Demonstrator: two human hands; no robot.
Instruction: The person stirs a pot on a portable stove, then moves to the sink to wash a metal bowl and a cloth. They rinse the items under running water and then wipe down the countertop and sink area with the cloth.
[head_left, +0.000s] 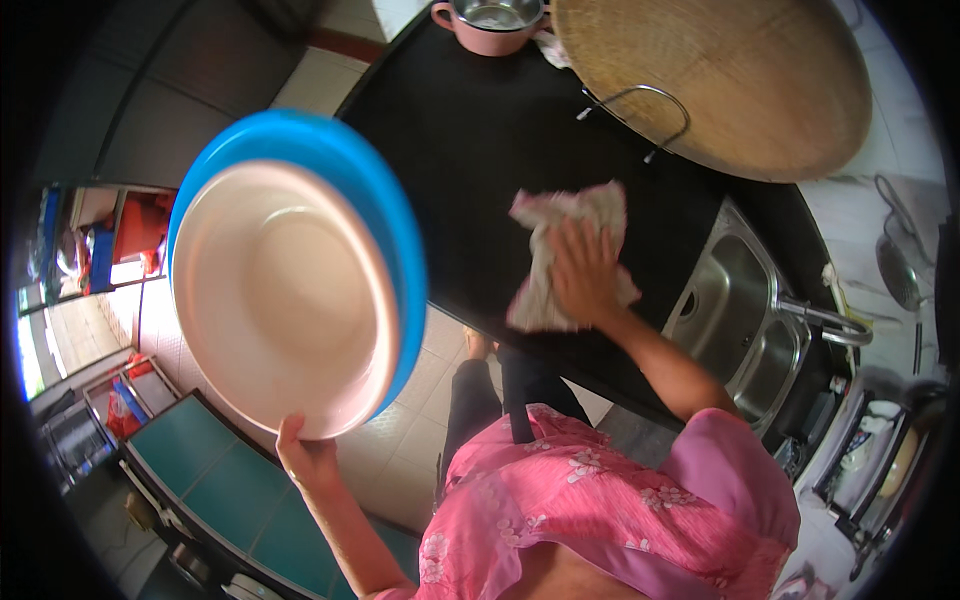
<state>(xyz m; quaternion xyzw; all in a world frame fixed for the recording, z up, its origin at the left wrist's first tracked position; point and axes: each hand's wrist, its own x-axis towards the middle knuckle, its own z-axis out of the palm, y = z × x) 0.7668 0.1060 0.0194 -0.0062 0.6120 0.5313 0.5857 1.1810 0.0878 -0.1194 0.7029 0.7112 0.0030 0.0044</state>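
Observation:
My left hand (309, 454) grips the lower rim of a pale pink basin (300, 247), its thumb on the inner side. Behind that basin sits a larger blue basin (281, 127), nested with it. Both are held tilted, off to the left of the black countertop (472, 142). On the counter, my right hand (583, 274) lies flat over a pale cloth with pink edges (592, 196). The fingers are stretched out and slightly apart. Some blur shows around this hand and the cloth.
Right of the cloth is a stainless steel sink (724, 274) with a faucet (825, 319). A round wooden board (720, 82) leans behind a metal rack (664, 90). Farther back stands a pink two-handled pot (491, 37). A skimmer (896, 274) hangs on the right wall.

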